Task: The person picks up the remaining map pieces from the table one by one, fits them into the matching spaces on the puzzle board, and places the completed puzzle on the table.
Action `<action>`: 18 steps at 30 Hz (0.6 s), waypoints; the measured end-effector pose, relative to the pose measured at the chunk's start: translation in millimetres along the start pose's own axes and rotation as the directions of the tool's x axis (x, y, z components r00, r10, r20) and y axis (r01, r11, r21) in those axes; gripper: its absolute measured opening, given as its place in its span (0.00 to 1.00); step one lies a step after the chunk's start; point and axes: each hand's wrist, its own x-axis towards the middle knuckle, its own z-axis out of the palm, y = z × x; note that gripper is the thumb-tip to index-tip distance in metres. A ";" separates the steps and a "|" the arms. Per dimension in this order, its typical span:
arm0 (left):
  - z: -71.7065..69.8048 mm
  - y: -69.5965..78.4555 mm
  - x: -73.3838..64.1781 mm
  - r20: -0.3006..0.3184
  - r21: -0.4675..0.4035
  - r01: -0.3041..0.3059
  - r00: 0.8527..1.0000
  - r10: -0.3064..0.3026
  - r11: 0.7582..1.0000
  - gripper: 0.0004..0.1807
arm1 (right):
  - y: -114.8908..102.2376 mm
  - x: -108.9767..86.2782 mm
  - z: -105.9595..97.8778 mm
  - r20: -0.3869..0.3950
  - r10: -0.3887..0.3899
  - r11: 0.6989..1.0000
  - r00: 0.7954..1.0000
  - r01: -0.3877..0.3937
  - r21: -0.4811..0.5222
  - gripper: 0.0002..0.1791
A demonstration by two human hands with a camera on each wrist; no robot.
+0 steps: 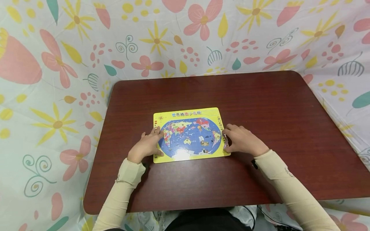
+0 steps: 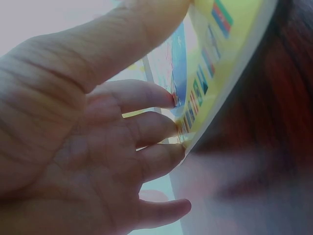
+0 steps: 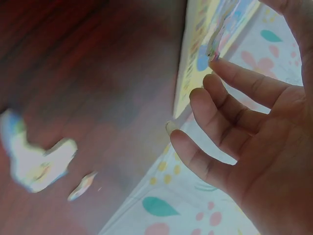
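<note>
A yellow-bordered world-map puzzle board lies flat on the table, its blue oval filled with coloured land shapes. My left hand rests on the board's left edge. In the left wrist view, the thumb and spread fingertips touch the border beside a row of small flags. My right hand is at the board's right edge. It pinches a thin, colourful puzzle piece, seen edge-on between thumb and index finger in the right wrist view; its printed face is hard to make out.
A dark reddish-brown table bears the board. In the right wrist view, a pale, irregular loose piece and a smaller one lie on the tabletop. Floral cloth hangs behind and beside the table.
</note>
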 end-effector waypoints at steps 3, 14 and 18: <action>0.3 0.1 -1.0 -0.003 0.000 -0.003 1.000 0.003 1.000 0.55 | -5.4 6.6 0.8 0.000 -0.011 1.000 1.000 0.011 0.003 0.29; 1.3 -2.4 -3.0 -0.014 -0.003 -0.025 1.000 0.025 1.000 0.53 | -17.3 27.6 4.9 0.043 -0.036 0.999 0.998 0.036 0.009 0.32; 2.4 -2.9 -2.2 -0.017 -0.011 -0.017 1.000 0.017 1.000 0.54 | -18.4 31.8 8.8 0.046 -0.041 0.999 0.998 0.041 0.002 0.32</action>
